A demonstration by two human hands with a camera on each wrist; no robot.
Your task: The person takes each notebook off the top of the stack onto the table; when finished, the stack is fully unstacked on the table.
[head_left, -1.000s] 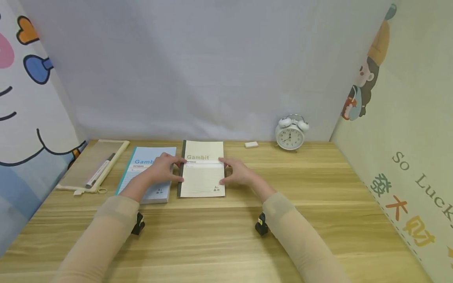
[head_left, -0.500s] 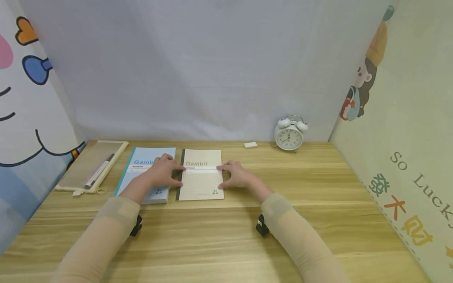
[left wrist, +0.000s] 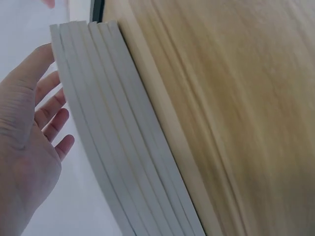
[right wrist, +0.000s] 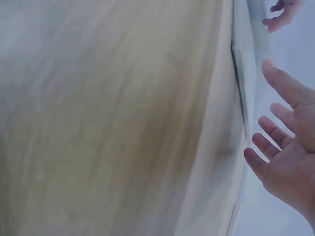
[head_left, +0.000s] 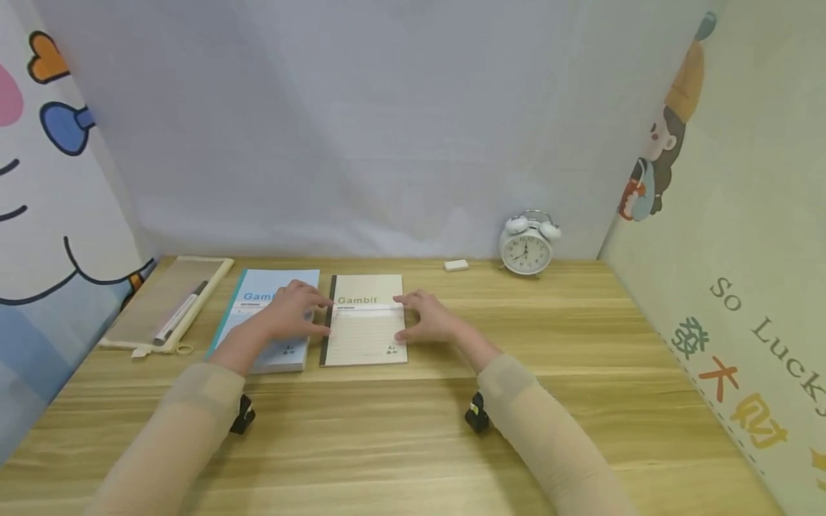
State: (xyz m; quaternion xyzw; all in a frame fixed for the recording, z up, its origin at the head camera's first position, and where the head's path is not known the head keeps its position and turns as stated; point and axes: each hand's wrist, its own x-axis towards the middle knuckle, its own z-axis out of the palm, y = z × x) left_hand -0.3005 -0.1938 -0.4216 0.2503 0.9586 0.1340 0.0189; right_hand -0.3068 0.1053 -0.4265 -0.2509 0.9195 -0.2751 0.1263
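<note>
A cream "Gambit" notebook [head_left: 365, 324] with a dark spine lies flat on the wooden desk [head_left: 413, 423]. Beside it on the left lies a thicker blue "Gambit" notebook [head_left: 258, 301]. My left hand [head_left: 298, 312] rests over the blue notebook, fingers straight, tips touching the cream notebook's spine edge. My right hand [head_left: 422, 319] touches the cream notebook's right edge with spread fingers. In the left wrist view the left hand [left wrist: 34, 142] is spread beside the blue notebook's page edges [left wrist: 118, 157]. The right wrist view shows the right hand [right wrist: 285, 152] open near the cream notebook's edge [right wrist: 244, 93].
A mesh pencil pouch [head_left: 169, 299] holding a pen [head_left: 182, 311] lies at the far left. A white eraser [head_left: 456, 265] and a white alarm clock [head_left: 528, 247] stand at the back. Printed cloth walls close in the left, back and right sides.
The cream notebook has slid toward me between both hands, its top edge now level with the blue notebook's. Both hands came back with it.
</note>
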